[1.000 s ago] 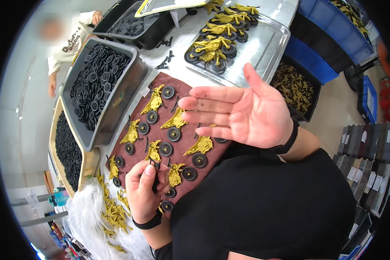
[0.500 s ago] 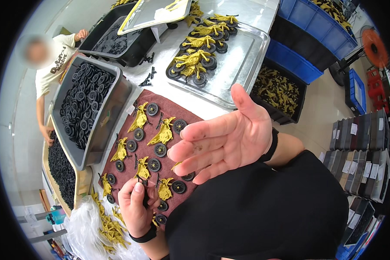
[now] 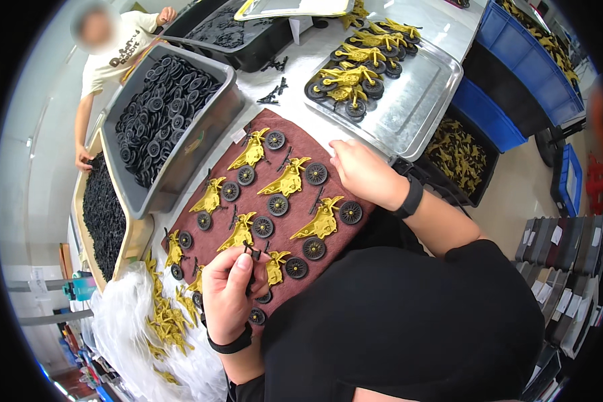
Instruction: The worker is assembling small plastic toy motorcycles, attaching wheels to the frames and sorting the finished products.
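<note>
My left hand (image 3: 229, 288) is closed with thumb and fingers on a small black plastic part (image 3: 253, 252), above the lower part of a maroon towel (image 3: 275, 211). At the towel's upper right edge is my right hand (image 3: 368, 173), back upward and fingers curled; whatever they may hold is hidden. Rows of yellow toy motorcycle bodies (image 3: 321, 220) lie on the towel, with black spoked wheels (image 3: 350, 212) beside them and thin black parts (image 3: 317, 199) among them. The left hand covers some pieces.
Assembled yellow motorcycles (image 3: 348, 80) stand on a metal tray (image 3: 409, 110). Left are a grey bin (image 3: 224, 110) of black wheels and a bin (image 3: 104, 221) of small black parts, where another person's hand (image 3: 84, 159) reaches. A plastic bag (image 3: 124, 321) lies beside loose yellow parts (image 3: 171, 318).
My right hand, palm up and spread before, has turned over, curled its fingers and moved to the towel's edge. The left hand keeps its black part. The view has shifted.
</note>
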Available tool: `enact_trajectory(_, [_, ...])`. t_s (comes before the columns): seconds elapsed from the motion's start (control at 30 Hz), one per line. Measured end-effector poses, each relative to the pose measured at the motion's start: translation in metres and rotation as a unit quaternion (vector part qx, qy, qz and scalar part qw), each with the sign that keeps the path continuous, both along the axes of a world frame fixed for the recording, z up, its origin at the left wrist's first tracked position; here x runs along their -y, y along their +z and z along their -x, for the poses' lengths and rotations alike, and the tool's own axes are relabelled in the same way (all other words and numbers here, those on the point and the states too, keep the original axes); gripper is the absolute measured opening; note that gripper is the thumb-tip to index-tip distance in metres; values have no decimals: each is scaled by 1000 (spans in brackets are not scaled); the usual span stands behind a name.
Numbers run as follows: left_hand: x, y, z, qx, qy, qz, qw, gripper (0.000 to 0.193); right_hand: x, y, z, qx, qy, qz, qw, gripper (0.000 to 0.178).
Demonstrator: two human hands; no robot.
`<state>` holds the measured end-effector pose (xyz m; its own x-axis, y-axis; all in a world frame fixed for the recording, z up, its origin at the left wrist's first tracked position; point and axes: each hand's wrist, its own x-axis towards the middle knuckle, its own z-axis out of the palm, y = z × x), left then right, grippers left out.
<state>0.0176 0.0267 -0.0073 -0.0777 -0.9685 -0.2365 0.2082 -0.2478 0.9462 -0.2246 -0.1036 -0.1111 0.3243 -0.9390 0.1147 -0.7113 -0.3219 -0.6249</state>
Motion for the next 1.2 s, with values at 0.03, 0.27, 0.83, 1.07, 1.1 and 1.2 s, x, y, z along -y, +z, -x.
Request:
enact_trajectory(0.03, [-1,0,-1,-1,3,2,1000,23,8,-6,-2,-15,17,-23,999,27])
enact_trajectory(0.27, [-7,-1,-8,-2,16,-3,1000,22,26,3,-10,0,53,-48,997,25])
enact_trajectory(0.83, [-10,-3,-12,-37,13,-13,999,22,51,4,-36,-6,-2,-1,1000,18])
enact_trajectory(1.07, [-15,-5,-16,-44,15,-21,999,21,55,-9,-38,-21,14,91,996,17])
enact_trajectory(1.1, [-17,-5,-16,-48,20,-29,998,21,54,-7,-40,-22,21,91,995,17])
enact_trajectory(1.2, [-15,0,-15,-30,10,-39,999,23,53,-6,-39,-24,16,88,996,17])
